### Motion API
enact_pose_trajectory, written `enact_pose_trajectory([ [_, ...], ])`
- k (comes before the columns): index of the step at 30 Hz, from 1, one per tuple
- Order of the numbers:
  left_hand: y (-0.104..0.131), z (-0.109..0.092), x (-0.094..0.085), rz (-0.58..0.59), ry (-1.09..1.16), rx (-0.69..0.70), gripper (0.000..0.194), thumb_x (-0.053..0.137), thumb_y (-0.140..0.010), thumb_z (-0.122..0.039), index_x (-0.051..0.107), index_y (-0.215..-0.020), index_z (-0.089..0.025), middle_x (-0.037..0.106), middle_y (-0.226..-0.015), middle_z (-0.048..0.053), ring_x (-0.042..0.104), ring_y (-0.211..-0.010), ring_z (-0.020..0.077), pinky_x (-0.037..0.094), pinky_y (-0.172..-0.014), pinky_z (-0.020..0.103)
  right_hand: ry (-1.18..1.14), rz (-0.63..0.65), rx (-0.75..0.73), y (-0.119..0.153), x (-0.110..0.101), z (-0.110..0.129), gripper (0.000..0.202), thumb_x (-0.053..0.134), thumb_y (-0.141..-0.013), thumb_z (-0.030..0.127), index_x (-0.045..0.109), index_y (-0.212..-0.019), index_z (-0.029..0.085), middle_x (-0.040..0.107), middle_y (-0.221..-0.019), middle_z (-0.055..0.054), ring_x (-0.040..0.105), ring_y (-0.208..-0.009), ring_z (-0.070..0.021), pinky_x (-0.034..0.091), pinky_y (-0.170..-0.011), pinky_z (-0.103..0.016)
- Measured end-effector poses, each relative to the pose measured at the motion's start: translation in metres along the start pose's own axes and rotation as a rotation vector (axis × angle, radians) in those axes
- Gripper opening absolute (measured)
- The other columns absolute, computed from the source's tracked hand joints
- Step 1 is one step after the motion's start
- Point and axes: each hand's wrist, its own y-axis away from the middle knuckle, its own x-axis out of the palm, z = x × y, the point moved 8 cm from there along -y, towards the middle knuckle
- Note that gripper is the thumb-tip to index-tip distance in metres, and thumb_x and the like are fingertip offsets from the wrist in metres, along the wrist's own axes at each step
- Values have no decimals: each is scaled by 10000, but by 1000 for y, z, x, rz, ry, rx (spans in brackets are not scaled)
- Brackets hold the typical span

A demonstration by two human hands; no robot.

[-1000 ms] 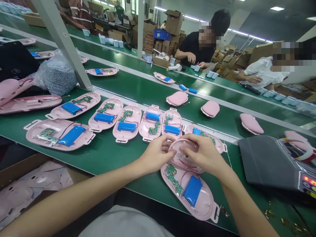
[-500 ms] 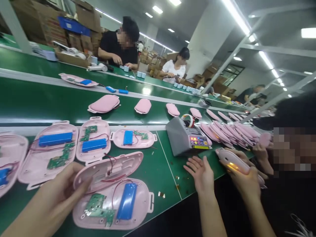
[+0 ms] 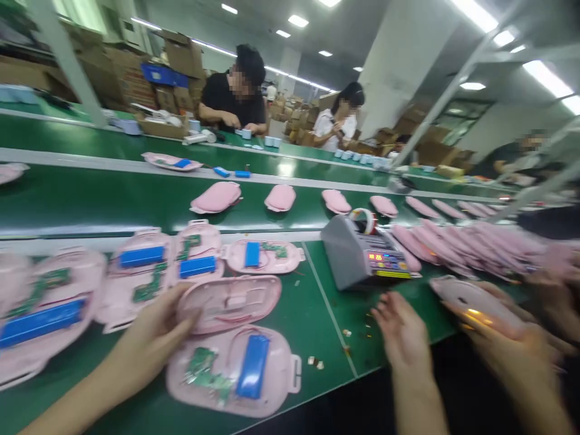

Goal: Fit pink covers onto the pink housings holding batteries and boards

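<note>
My left hand (image 3: 170, 317) grips the edge of a pink shell half (image 3: 244, 305), with thumb inside and fingers behind. This shell half is tilted, its hollow inner side facing me, with red wires along it. Below it on the green bench lies another pink shell half (image 3: 222, 389) holding a green circuit board (image 3: 206, 368) and a blue battery (image 3: 254, 365). My right hand (image 3: 403, 329) is just in front of the grey tape dispenser (image 3: 351, 254), palm up, fingers loosely bent and somewhat blurred. I see nothing in it.
Several open pink shells (image 3: 49, 308) with batteries and boards lie at left. Closed pink devices (image 3: 281, 197) line the belt. At right, a co-worker's hands (image 3: 512, 344) hold a pink device (image 3: 480, 302) with an orange light. Small scraps (image 3: 316, 362) lie near the bench edge.
The view has turned left, so most things appear farther right. The held shell half now tilts its inside more toward me. My right hand's spread fingers have bent inward by the dispenser.
</note>
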Motion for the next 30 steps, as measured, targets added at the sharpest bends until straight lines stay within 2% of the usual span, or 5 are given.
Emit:
enact_pose_trajectory([
  [5, -2, -14, 13, 185, 238, -87, 308, 580, -871, -348, 671, -1113, -182, 734, -1069, 71, 687, -953, 254, 572, -834, 357, 535, 639, -675, 116, 118, 53, 173, 615, -928, 333, 593, -842, 185, 613, -1030, -50, 630, -945, -149, 556, -753, -230],
  [11, 2, -2, 22, 184, 561, -186, 304, 629, -791, -278, 645, -1064, -145, 700, -907, 49, 693, -828, 224, 592, -726, 347, 1056, 1425, -1041, 203, 265, -14, 155, 397, -996, 187, 525, -916, 152, 448, -1373, -152, 459, -1261, -283, 478, -1001, -486],
  [19, 5, 12, 26, 159, 640, -197, 193, 562, -754, -170, 638, -929, -142, 566, -734, -12, 578, -613, 130, 543, -568, 268, 1178, 1519, -1066, 182, 282, -45, 195, 378, -1010, 223, 505, -870, 173, 455, -1354, -114, 500, -1204, -255, 498, -943, -450],
  [25, 13, 12, 22, 138, 548, -151, 234, 562, -787, -176, 652, -1002, -157, 643, -785, 15, 625, -671, 167, 533, -612, 282, 1166, 1235, -1311, 184, 284, -37, 179, 563, -928, 311, 520, -818, 176, 580, -1180, -111, 571, -1048, -272, 505, -800, -383],
  [30, 18, 6, 9, 31, 397, -125, 292, 547, -819, -158, 625, -1099, -184, 697, -974, 39, 654, -843, 201, 534, -743, 313, 1119, 1217, -847, 150, 282, -32, 276, 597, -898, 447, 594, -1018, 199, 657, -880, -35, 625, -770, -187, 454, -634, -273],
])
